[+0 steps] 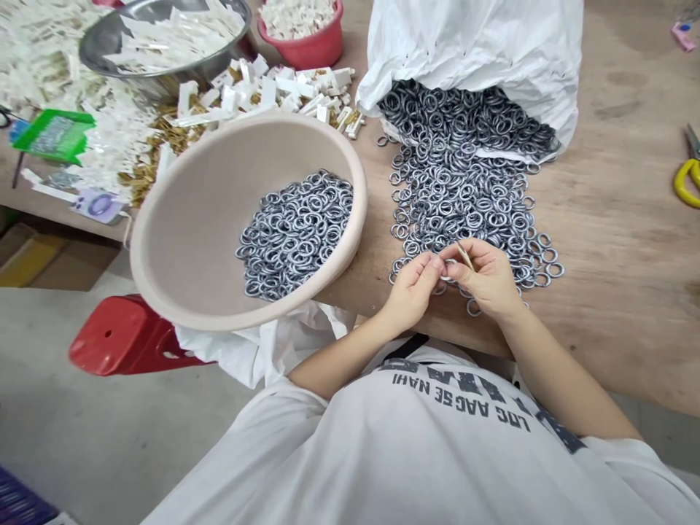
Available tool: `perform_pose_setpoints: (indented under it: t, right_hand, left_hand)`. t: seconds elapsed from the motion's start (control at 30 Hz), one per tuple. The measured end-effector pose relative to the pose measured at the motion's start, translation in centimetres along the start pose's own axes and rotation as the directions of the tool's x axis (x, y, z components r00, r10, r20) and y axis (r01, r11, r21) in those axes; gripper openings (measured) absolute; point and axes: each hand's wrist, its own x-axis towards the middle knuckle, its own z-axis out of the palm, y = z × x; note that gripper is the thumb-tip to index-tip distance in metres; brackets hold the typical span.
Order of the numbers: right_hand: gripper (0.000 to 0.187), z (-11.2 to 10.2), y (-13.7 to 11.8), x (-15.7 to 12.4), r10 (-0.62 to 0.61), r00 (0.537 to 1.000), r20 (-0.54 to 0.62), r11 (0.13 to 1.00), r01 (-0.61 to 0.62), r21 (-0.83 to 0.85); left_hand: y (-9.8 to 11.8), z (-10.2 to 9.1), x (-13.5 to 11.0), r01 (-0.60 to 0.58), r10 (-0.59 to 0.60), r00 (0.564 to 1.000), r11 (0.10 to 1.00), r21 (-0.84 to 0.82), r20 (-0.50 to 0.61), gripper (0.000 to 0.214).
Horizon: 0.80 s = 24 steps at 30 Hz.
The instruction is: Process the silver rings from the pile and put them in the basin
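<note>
My left hand (414, 289) is closed in a pinch at the front edge of the ring pile, its fingertips on a small grey ring (445, 277). Right beside it, my right hand (489, 283) is closed too, with a thin, pale, blade-like strip (465, 257) between thumb and fingers. The fingers partly cover the ring, and the kind of strip cannot be made out. Under and behind both hands spreads a heap of grey rings (459, 193), spilling from a white sack (475, 44). To the left, a large beige basin (186, 219) holds many similar rings (298, 237).
White plastic pieces (267, 91) lie behind the basin, near a metal bowl (103, 62) and a red tub (311, 51). A green tray (60, 135) sits far left. Yellow-handled scissors (686, 182) lie at the right edge. A red stool (112, 339) stands below the table.
</note>
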Motion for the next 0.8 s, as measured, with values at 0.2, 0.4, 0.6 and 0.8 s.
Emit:
perform_pose_setpoints:
  t: [0.2,0.4,0.6,0.8]
  right_hand:
    - [0.039,0.0,-0.1,0.0,-0.002,0.999,0.039,1.000,0.001,0.016]
    - [0.028,-0.2,0.3,0.1,-0.101,0.993,0.056,0.993,0.104,-0.054]
    - [0.034,-0.6,0.5,0.0,-0.243,0.965,-0.103,0.919,0.194,-0.344]
    - [0.028,-0.4,0.6,-0.5,-0.469,0.874,0.126,0.558,0.404,-0.725]
  left_hand:
    - [-0.5,0.1,0.1,0.034,-0.037,0.999,0.992,-0.121,-0.022,0.043]
    - [-0.3,0.6,-0.4,0.062,-0.057,0.998,0.984,-0.168,0.033,0.046]
    - [0.1,0.5,0.0,0.117,-0.125,0.992,0.960,-0.254,-0.015,0.041]
    - [0.4,0.0,0.5,0.113,-0.158,0.982,0.934,-0.338,-0.107,0.041]
